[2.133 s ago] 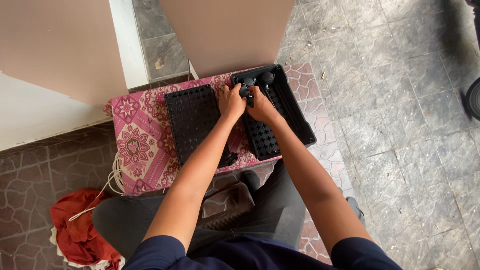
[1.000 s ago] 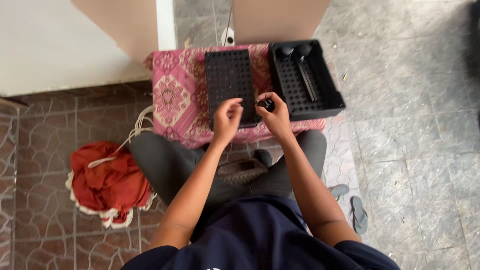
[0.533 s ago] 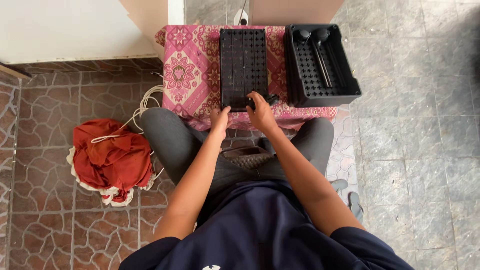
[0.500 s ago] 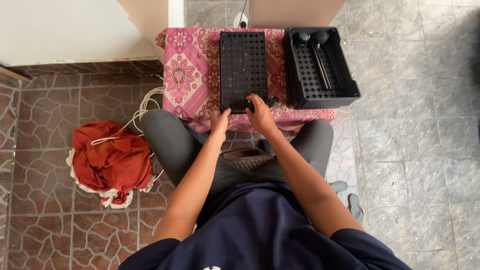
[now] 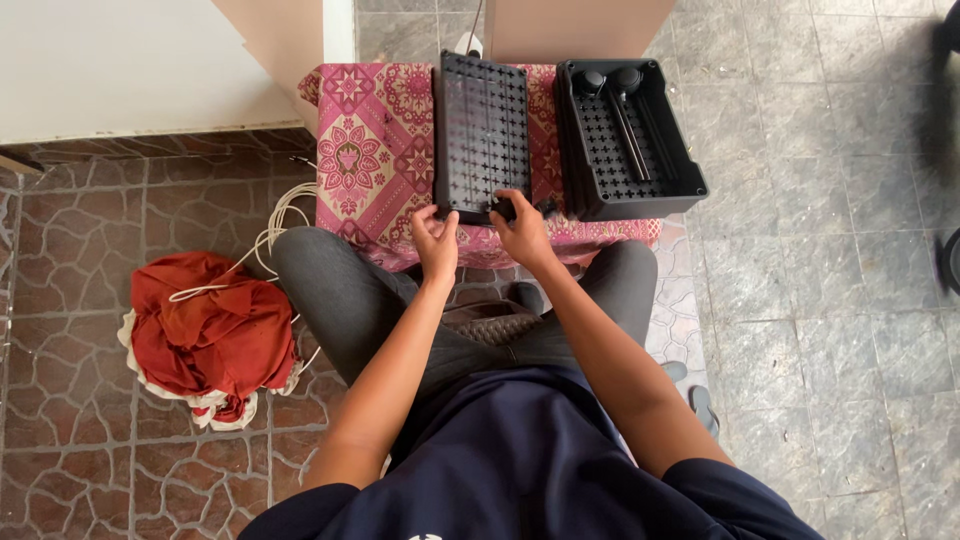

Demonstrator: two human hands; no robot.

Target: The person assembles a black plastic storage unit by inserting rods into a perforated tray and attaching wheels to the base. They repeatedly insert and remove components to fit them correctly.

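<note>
A flat black perforated panel [image 5: 482, 130] lies on a pink patterned cloth [image 5: 372, 150] over a low table. My left hand [image 5: 437, 240] pinches the panel's near left corner. My right hand [image 5: 522, 228] is closed around a small black part at the panel's near edge. To the right stands a black perforated tray [image 5: 628, 140] holding two round black knobs and a thin rod.
A bundle of red-orange cloth [image 5: 205, 325] with a white cord lies on the stone floor at the left. Beige boards lean at the back. Grey floor tiles spread to the right. My knees sit just under the table's front edge.
My hands left the tray and came back to the flat panel's near edge, the right one carrying a small black part. The view has tilted, so table and tray sit higher in the picture.
</note>
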